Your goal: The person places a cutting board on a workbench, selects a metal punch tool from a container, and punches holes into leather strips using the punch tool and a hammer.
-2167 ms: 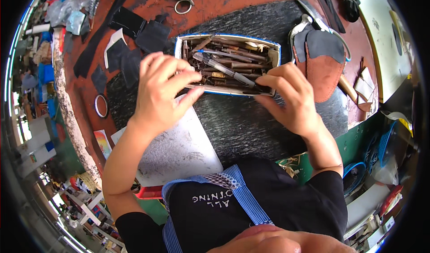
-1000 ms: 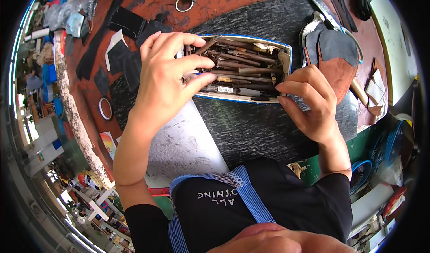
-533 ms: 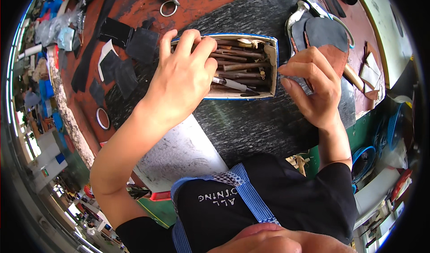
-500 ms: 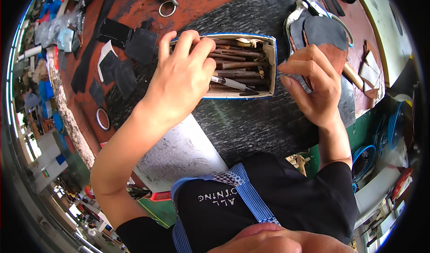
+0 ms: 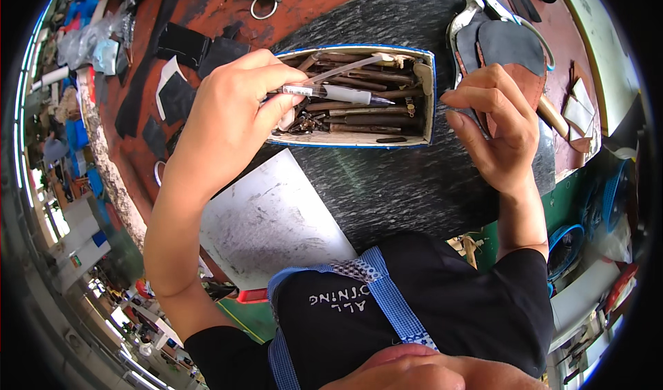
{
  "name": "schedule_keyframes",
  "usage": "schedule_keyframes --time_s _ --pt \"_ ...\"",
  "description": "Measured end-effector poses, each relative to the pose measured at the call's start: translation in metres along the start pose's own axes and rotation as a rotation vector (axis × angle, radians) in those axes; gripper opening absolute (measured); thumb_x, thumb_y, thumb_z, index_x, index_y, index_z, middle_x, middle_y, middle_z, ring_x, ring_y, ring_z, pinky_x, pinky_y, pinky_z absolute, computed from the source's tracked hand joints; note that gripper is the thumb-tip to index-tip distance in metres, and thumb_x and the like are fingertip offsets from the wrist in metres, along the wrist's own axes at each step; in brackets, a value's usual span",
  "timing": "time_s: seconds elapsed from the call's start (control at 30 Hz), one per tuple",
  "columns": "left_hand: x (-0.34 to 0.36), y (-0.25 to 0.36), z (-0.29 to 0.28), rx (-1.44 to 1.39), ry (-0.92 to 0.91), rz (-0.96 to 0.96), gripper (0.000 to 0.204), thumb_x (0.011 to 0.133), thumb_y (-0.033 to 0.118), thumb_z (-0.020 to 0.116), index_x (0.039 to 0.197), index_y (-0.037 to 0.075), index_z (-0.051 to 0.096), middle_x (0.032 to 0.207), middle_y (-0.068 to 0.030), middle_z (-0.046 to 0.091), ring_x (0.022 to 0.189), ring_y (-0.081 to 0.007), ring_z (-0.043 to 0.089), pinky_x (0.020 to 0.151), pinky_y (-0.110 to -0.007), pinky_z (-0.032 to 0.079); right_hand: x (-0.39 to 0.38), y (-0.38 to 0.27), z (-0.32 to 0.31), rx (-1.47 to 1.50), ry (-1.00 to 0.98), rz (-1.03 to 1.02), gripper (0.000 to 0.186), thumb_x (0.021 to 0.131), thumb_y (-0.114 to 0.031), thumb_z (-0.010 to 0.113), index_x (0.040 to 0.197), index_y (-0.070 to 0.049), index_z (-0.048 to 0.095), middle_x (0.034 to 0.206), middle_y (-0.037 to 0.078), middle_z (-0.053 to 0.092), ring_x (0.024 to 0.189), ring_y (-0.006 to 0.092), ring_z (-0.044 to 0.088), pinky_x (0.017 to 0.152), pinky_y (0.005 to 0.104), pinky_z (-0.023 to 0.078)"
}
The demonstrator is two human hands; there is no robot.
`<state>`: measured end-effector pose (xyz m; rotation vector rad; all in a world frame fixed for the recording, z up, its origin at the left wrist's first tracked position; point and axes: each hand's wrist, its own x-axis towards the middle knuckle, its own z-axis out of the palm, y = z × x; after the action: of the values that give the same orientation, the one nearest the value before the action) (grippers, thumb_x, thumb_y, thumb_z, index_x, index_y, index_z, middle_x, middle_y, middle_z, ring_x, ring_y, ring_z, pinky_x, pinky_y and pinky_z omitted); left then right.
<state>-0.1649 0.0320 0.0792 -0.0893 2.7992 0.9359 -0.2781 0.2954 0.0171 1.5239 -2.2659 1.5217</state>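
A pen (image 5: 345, 94) with a clear barrel and dark tip is pinched between the thumb and fingers of my left hand (image 5: 231, 103). It lies level over the left and middle of a narrow open box (image 5: 431, 128) with a blue rim. A thin pale stick (image 5: 349, 65) slants away from the same fingers; whether they hold it too I cannot tell. Several dark metal rod-like tools (image 5: 373, 119) lie lengthwise in the box. Just right of the box, my right hand (image 5: 504, 128) is curled with thumb and forefinger close together; anything between them is too small to make out.
Black material pieces (image 5: 183, 48) lie left of the box, scissors (image 5: 266, 3) behind it. Grey and brown sole-shaped pieces (image 5: 511, 48), a metal tool (image 5: 466, 17) and a wooden handle (image 5: 552, 117) sit at right. A white board (image 5: 276, 224) is nearest my body.
My left hand has lifted the pen from among the box's contents and shifted left, its fingers now closed on it. The right hand stays curled beside the box.
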Motion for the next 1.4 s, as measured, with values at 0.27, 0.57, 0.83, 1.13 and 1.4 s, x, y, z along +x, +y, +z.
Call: schedule_keyframes --time_s 0.27,0.57,0.83,1.13,1.4 --pt "0.005 -0.007 -0.003 -0.173 -0.095 -0.105 0.021 0.086 0.008 0.061 0.1 -0.007 0.063 0.088 -0.0102 0.064 0.077 -0.014 0.06 0.069 -0.027 0.046 0.001 -0.003 0.001 -0.024 -0.008 0.013 0.023 0.066 0.004 0.073 0.088 -0.001 0.065 0.081 0.01 0.06 0.076 0.0227 0.06 0.065 0.0311 0.048" --pt "0.004 0.005 0.003 -0.08 -0.08 -0.043 0.017 0.084 0.001 0.06 0.101 -0.002 0.064 0.087 -0.0098 0.064 0.076 -0.0138 0.06 0.064 -0.026 0.048 0.0 -0.001 0.002 -0.031 -0.02 0.023 0.024 0.067 0.004 0.073 0.088 -0.001 0.065 0.082 0.01 0.06 0.076 0.0223 0.06 0.065 0.0305 0.048" --pt "-0.021 0.005 0.046 0.151 0.165 0.158 0.028 0.072 0.003 0.071 0.1 0.002 0.066 0.094 -0.0078 0.063 0.087 -0.0258 0.06 0.074 -0.036 0.049 0.002 0.0 0.006 -0.126 -0.027 -0.088 0.029 0.064 0.001 0.075 0.09 -0.004 0.064 0.081 0.008 0.059 0.071 0.0232 0.056 0.061 0.0319 0.046" --pt "-0.04 -0.023 0.027 -0.063 0.316 -0.071 0.024 0.078 0.003 0.067 0.102 0.004 0.068 0.086 -0.0076 0.066 0.077 -0.0215 0.062 0.076 -0.032 0.045 0.013 -0.001 0.014 -0.236 -0.069 -0.142 0.04 0.064 0.0 0.073 0.102 -0.007 0.063 0.096 0.006 0.06 0.085 0.0245 0.056 0.071 0.0344 0.046" --pt "-0.025 -0.019 0.032 0.359 0.39 0.02 0.026 0.075 0.005 0.066 0.101 0.008 0.066 0.095 -0.0052 0.058 0.094 -0.0246 0.052 0.088 -0.039 0.032 0.013 -0.02 0.035 -0.374 -0.28 -0.076 0.039 0.066 -0.014 0.075 0.103 -0.008 0.063 0.097 0.003 0.057 0.097 0.0239 0.052 0.095 0.0425 0.036"
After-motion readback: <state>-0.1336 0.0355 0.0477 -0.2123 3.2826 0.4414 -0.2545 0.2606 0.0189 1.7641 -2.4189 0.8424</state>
